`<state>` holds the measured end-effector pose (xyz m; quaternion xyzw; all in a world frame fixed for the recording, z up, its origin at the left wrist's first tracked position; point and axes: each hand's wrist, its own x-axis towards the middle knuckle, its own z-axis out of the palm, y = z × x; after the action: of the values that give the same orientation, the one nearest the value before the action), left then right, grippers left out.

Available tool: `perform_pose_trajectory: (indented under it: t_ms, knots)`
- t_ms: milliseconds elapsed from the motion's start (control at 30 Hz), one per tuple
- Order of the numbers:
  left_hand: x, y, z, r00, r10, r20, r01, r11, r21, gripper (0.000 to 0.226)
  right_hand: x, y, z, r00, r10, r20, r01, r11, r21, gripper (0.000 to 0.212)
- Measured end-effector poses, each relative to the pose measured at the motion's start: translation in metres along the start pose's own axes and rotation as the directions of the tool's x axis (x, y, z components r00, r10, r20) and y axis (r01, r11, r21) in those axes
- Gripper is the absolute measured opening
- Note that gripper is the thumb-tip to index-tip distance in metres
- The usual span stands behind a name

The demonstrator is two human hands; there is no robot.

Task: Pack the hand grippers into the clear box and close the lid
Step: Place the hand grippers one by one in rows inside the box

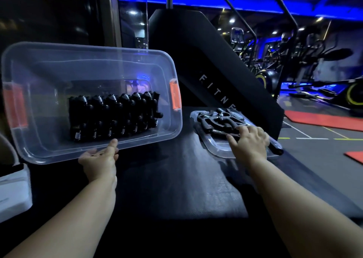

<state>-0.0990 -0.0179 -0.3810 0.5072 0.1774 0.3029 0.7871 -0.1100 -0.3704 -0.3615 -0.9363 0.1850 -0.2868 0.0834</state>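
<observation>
The clear box with orange latches is tilted up, its opening facing me. A row of several black hand grippers is packed inside it. My left hand holds the box's near rim, thumb on the edge. To the right the clear lid lies flat on the black surface with a few loose black hand grippers on it. My right hand reaches onto that pile, its fingers curled over the nearest black gripper.
A black padded surface carries everything. A big black machine housing rises behind the lid. A white object sits at the left edge. Exercise bikes and red mats stand on the gym floor to the right.
</observation>
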Motion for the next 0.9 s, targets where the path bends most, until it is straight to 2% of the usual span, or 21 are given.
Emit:
perform_pose_trajectory:
  t_ms: [233, 367, 633, 900]
  knots:
    - [-0.002, 0.0, 0.002, 1.0, 0.017, 0.003, -0.017, 1.0, -0.004, 0.051, 0.017, 0.031, 0.004, 0.955, 0.248, 0.165, -0.214, 0.956, -0.198, 0.067]
    - [-0.002, 0.0, 0.002, 1.0, 0.025, 0.007, -0.025, 1.0, -0.004, 0.05, 0.019, 0.041, 0.004, 0.909, 0.347, 0.23, -0.305, 0.931, -0.198, 0.062]
    - [-0.004, 0.001, 0.003, 0.999, 0.043, 0.002, -0.043, 0.999, 0.003, 0.049, 0.011, 0.029, 0.005, 0.887, 0.394, 0.242, -0.338, 0.91, -0.242, 0.043]
    - [-0.004, 0.002, 0.002, 0.999, 0.038, 0.009, -0.038, 0.999, 0.005, 0.048, 0.008, 0.016, 0.013, 0.874, 0.418, 0.248, -0.388, 0.907, -0.164, 0.061]
